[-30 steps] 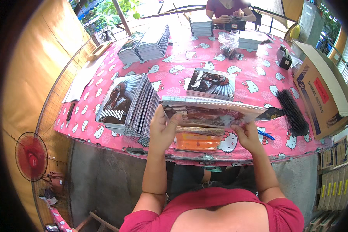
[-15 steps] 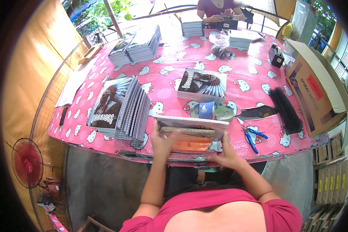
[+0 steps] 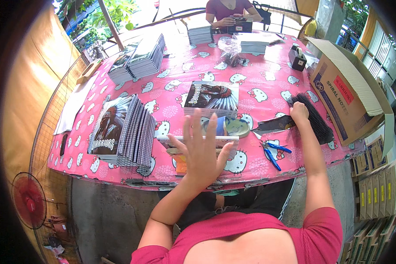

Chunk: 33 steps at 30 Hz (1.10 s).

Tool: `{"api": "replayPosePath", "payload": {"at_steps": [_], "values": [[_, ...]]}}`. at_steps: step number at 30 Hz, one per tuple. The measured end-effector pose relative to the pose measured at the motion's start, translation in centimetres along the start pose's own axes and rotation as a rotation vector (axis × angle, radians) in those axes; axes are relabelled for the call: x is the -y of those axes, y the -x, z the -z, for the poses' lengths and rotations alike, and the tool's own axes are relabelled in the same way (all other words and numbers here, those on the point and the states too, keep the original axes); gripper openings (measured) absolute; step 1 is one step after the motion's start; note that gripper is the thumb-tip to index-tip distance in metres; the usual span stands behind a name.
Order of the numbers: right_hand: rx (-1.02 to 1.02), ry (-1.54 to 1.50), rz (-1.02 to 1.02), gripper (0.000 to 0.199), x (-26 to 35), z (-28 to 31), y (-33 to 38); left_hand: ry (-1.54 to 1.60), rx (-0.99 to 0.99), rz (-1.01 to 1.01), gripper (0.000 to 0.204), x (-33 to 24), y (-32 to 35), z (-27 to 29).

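Note:
My left hand (image 3: 202,154) is raised with its fingers spread, over the stack of notebook sheets (image 3: 231,139) at the table's near edge. Most of that stack is hidden behind the hand; an orange block (image 3: 181,166) shows beside the wrist. To the right, my right hand (image 3: 299,113) has its fingers closed at the edge of a pile of black spiral binding coils (image 3: 317,122). Blue-handled pliers (image 3: 275,155) lie on the table between my hands. Just beyond the sheets is a rounded blue and green object (image 3: 233,126).
Beyond sits a stack of notebooks with a feathered-headdress cover (image 3: 212,97). Bound notebooks (image 3: 119,132) stand at left, more (image 3: 138,59) at the far left. A cardboard box (image 3: 345,94) and tape dispenser (image 3: 297,59) are at right. Across the table a person (image 3: 229,15) handles a dark box.
My right hand has left the sheets and moved right to the black coils. My left hand has lifted off the side of the stack and spread its fingers. The view has shifted slightly.

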State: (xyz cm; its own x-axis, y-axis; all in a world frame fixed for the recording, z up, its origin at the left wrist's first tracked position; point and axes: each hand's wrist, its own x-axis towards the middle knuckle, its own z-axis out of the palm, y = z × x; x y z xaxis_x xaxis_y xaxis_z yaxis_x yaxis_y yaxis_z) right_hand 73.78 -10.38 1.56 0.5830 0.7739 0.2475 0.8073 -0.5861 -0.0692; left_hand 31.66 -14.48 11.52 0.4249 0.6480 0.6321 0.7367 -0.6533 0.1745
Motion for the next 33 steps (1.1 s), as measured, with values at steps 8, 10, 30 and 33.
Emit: {"api": "replayPosePath", "payload": {"at_steps": [8,10,30,33], "values": [[-0.263,-0.669,0.433,0.015,6.2,4.7,7.9,0.351,0.088,-0.120,0.038,1.6,-0.3,-1.2],[-0.122,-0.939,0.609,0.016,10.9,9.9,14.1,0.450,0.018,-0.087,0.028,2.0,0.0,-1.2],[0.616,-1.238,0.320,0.013,13.1,14.5,16.2,0.480,-0.079,-0.046,0.018,1.2,0.0,-1.4],[-0.047,-1.057,0.635,0.014,15.2,14.2,17.8,0.461,-0.088,0.037,0.022,1.1,-0.2,-1.2]]}}
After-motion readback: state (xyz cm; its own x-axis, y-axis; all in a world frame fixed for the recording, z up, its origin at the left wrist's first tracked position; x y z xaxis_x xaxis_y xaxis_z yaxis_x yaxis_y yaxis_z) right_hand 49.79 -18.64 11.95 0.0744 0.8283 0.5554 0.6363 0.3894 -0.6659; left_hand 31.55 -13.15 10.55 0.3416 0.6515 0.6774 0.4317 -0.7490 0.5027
